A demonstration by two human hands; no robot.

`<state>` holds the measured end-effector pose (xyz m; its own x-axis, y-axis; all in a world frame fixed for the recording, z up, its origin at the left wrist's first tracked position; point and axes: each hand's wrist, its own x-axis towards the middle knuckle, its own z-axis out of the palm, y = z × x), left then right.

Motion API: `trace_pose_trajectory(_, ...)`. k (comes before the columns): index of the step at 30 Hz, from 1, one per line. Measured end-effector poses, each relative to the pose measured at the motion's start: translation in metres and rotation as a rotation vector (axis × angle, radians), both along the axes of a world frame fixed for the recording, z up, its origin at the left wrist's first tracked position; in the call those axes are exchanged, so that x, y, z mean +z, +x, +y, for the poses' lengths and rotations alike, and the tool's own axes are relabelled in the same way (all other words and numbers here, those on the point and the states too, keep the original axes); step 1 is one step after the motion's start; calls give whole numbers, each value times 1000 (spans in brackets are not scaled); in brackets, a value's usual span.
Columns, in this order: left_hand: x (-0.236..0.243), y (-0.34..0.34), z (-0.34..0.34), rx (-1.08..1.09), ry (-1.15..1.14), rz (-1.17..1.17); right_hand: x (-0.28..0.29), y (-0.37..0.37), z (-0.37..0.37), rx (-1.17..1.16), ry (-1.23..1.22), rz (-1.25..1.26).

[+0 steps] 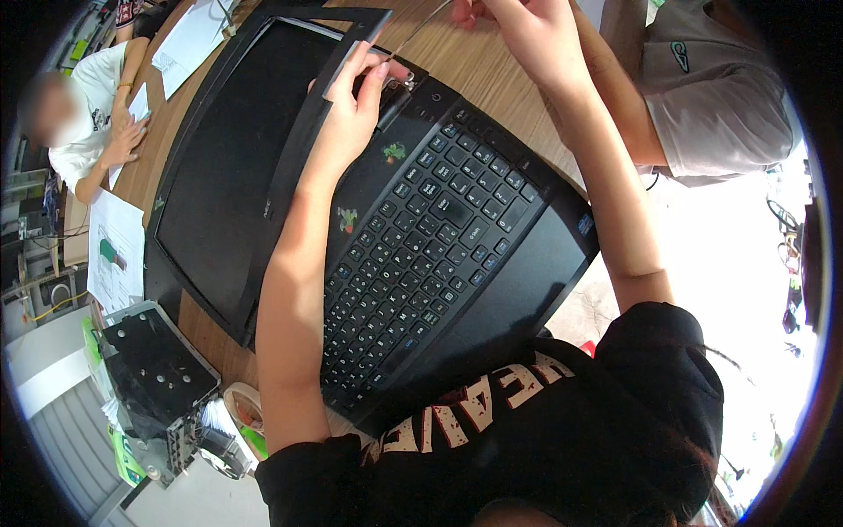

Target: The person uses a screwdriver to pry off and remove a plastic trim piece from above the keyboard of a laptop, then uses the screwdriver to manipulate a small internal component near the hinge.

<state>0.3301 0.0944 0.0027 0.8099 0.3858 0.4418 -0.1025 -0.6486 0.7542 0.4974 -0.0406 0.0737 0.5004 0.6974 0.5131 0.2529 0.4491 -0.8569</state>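
A black laptop (527, 272) lies open on the table, turned at a slant, with its dark screen (237, 149) leaning away to the left. Along the screen's near side, the black bezel (358, 44) stands raised from the panel. My left hand (356, 101) is closed around that bezel near the hinge (406, 82), its thumb and forefinger close together. Beyond the laptop's far corner, my right hand (518, 26) is partly cut off by the upper edge. A thin wire-like strand (421, 31) runs between both hands; the right fingers' hold on it is unclear.
Papers (187, 44) lie on the wooden table (509, 97) at the far left. A person in white (97, 105) sits there; another in a grey sleeve (711, 97) is at right. A black metal part (158, 360) and a roll of tape (241, 406) are at lower left.
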Motion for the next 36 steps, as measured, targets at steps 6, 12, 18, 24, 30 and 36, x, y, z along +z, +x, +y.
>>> trace_pose_trajectory(6,4,-3,-1,-29,-86,-33,0,2,0,-31,17,38)
trace_pose_trajectory(12,10,-4,-7,14,-115,16,-8,12,-2,-160,42,158)
trace_pose_trajectory(18,10,-5,-7,32,-75,12,-12,9,1,-163,34,158)
trace_pose_trajectory(24,6,-4,-5,22,-115,22,-14,5,2,-148,40,151)
trace_pose_trajectory(30,11,-5,-9,43,-111,75,-16,6,3,-163,27,120)
trace_pose_trajectory(36,10,-5,-8,46,-92,79,-14,2,3,-163,11,73)
